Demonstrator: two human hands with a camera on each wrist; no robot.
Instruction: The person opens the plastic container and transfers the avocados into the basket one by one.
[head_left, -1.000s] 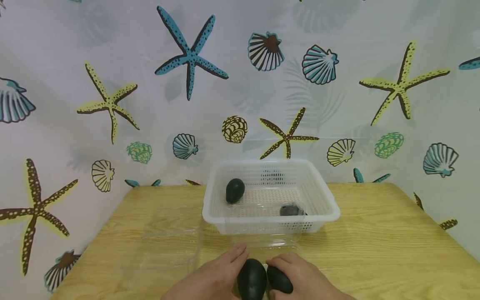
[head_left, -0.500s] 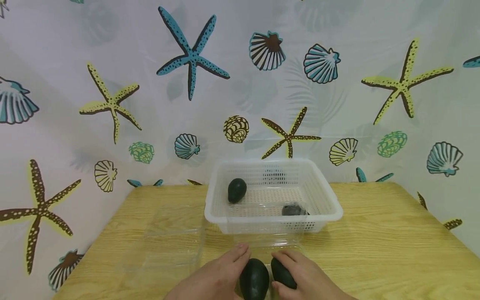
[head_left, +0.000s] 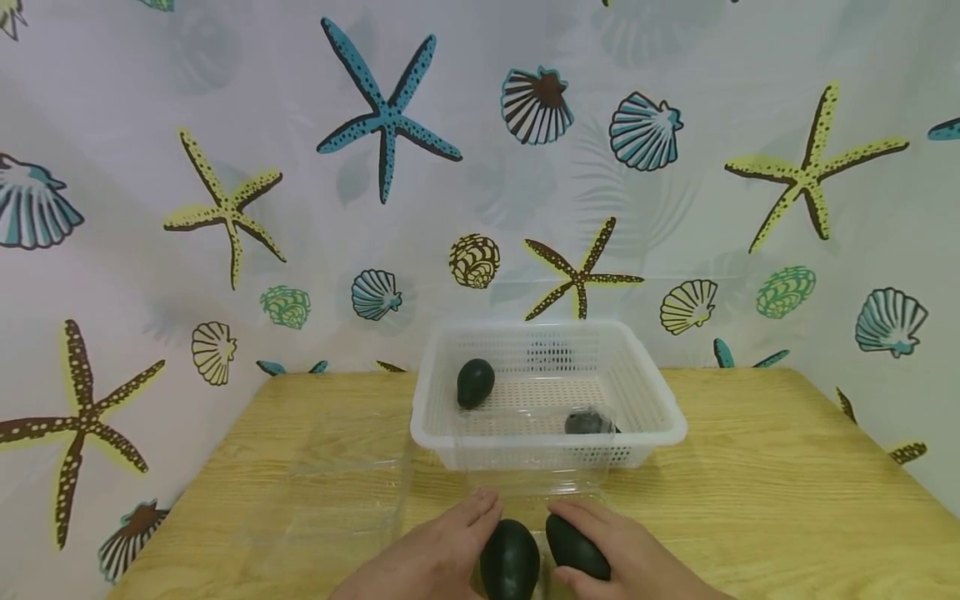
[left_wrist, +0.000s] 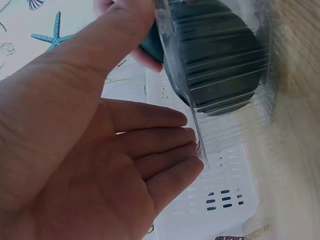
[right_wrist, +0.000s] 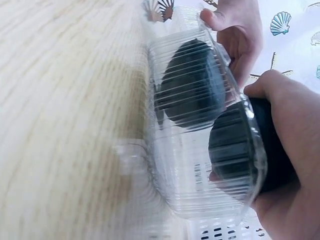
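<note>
A clear plastic clamshell box (right_wrist: 200, 207) stands on the table in front of me, its lid (head_left: 536, 481) tipped up toward the basket. One dark green avocado (head_left: 510, 560) lies inside it, on the left. My right hand (head_left: 626, 554) grips a second avocado (head_left: 576, 546); in the right wrist view its lower end is behind the box's ribbed wall. My left hand (head_left: 442, 542) is at the box's left side. Seen from the left wrist, its fingers (left_wrist: 155, 125) are nearly straight and touch the box's rim (left_wrist: 175, 55).
Behind the box is a white perforated basket (head_left: 660, 425) holding an avocado (head_left: 476, 383) at left and another dark one (head_left: 587, 422) near its front wall. More clear plastic packaging (head_left: 330, 500) lies on the wooden table (head_left: 757, 483) to the left. A patterned curtain (head_left: 480, 183) hangs behind.
My right hand has shifted a little to the right with its avocado, widening the gap to the other one. The left hand stays beside the box.
</note>
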